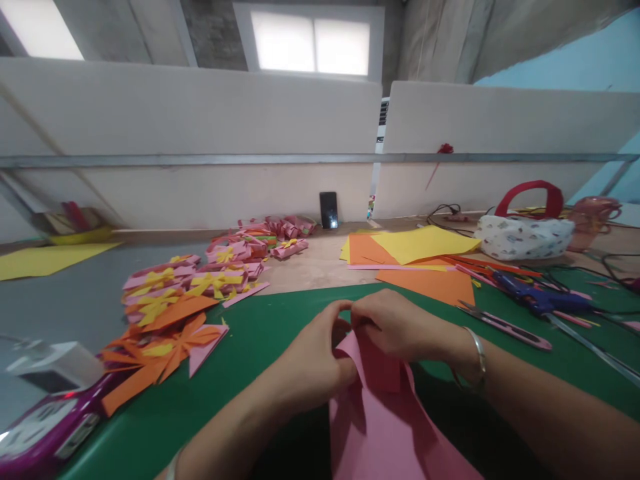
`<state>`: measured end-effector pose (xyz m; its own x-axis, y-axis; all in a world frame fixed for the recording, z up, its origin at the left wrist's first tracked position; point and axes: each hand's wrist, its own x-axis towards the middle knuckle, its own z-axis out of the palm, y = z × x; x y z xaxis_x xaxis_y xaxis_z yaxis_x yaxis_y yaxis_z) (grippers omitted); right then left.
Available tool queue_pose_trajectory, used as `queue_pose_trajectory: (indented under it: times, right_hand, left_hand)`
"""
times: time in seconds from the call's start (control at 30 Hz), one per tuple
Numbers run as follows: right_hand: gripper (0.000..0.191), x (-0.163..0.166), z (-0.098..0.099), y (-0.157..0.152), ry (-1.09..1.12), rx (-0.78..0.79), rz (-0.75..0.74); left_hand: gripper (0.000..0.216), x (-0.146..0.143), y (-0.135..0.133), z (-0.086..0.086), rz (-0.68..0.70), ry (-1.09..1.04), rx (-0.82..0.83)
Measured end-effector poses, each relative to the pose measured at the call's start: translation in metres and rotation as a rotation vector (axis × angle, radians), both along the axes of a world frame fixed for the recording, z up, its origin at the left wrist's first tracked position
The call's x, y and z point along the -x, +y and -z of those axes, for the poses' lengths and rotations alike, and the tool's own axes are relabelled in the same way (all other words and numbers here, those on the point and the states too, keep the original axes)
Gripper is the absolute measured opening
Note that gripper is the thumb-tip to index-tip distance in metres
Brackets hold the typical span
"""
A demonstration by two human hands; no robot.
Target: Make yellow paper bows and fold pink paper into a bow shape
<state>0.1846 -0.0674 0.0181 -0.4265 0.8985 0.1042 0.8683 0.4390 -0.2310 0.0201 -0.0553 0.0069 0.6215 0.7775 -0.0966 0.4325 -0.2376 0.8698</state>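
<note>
A sheet of pink paper (380, 427) stands in front of me, its sides curling inward and its upper part bent over. My left hand (325, 357) pinches its upper left edge, with the thumb on the near side. Closed on the top of the same sheet is my right hand (400, 323), its fingertips partly hidden behind the fold. The two hands nearly touch at the top. Beneath lies a green mat (240, 380). A pink craft knife (505, 327) rests on the mat to the right of my right hand.
Folded pink pieces with yellow bows (215, 283) are heaped at left, near orange paper strips (175, 350). A purple power strip (55, 427) sits front left. Behind are yellow sheets (425, 243), a phone (329, 210), a blue glue gun (540, 293) and a white bag (525, 237).
</note>
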Motion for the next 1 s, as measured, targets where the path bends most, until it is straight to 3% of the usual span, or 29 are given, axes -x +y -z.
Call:
queue_pose_trajectory:
  times: [0.1,0.23,0.3,0.47,0.77,1.0]
  right_hand:
    - [0.019,-0.003,0.003,0.001,0.004,-0.026,0.025]
    - [0.018,-0.006,0.007,0.002,-0.02,-0.11,0.04]
    - [0.017,-0.007,0.008,0.001,-0.039,-0.147,0.032]
    - [0.02,-0.005,0.004,-0.004,-0.059,-0.146,0.024]
    - [0.015,-0.003,0.001,0.001,0.062,0.044,-0.048]
    - [0.021,-0.001,0.007,0.001,0.052,0.035,0.072]
  left_hand:
    - [0.073,0.009,-0.005,-0.004,0.003,0.067,-0.069]
    - [0.057,0.015,-0.005,-0.002,-0.132,0.189,-0.462]
    - [0.046,0.015,-0.003,0.0,-0.191,0.293,-0.547]
    - [0.035,0.012,-0.002,-0.001,-0.167,0.322,-0.5]
    - [0.034,0.007,-0.004,-0.002,-0.166,0.241,-0.521]
    - [0.036,0.005,-0.004,0.001,-0.147,0.22,-0.506]
